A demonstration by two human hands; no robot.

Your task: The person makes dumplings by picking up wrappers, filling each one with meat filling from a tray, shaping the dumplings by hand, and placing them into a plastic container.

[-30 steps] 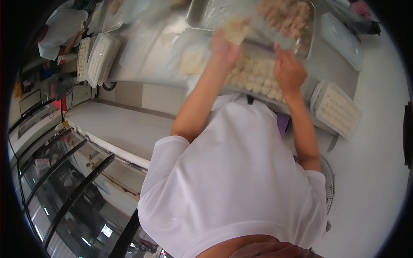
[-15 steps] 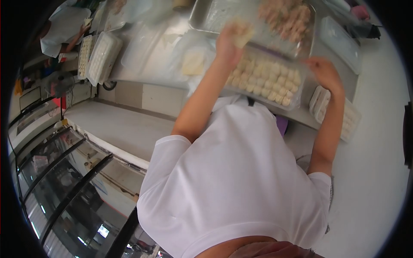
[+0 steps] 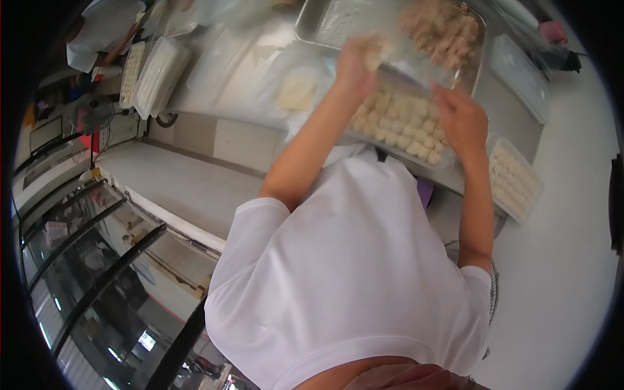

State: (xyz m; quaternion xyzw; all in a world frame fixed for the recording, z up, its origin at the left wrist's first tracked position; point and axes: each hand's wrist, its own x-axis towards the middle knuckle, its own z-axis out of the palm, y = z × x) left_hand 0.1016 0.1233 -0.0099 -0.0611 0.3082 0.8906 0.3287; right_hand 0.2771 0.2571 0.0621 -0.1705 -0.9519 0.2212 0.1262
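Observation:
My left hand point(image 3: 356, 70) is raised over the near edge of the metal tray, its fingers closed on a pale dough wrapper point(image 3: 376, 52) that is blurred by motion. My right hand point(image 3: 463, 120) is over the right end of a clear plastic box point(image 3: 448, 156), fingers curled together; anything between them is too blurred to make out. Rows of round, pale dumplings point(image 3: 403, 123) fill the box. Beyond it, pinkish minced filling point(image 3: 442, 36) lies in the right part of the metal tray point(image 3: 312, 29). A stack of square wrappers point(image 3: 298, 92) sits on plastic left of my left forearm.
Another box of dumplings point(image 3: 513, 175) stands by my right forearm. A clear lid point(image 3: 520, 75) lies at the far right. White trays point(image 3: 159, 75) are at the table's left end, where another person point(image 3: 101, 39) stands. A fan point(image 3: 91, 114) is further left.
My right hand has moved left and inward, from beyond the box's right end to over it. My left hand stays near the tray with the wrapper. The view has shifted slightly.

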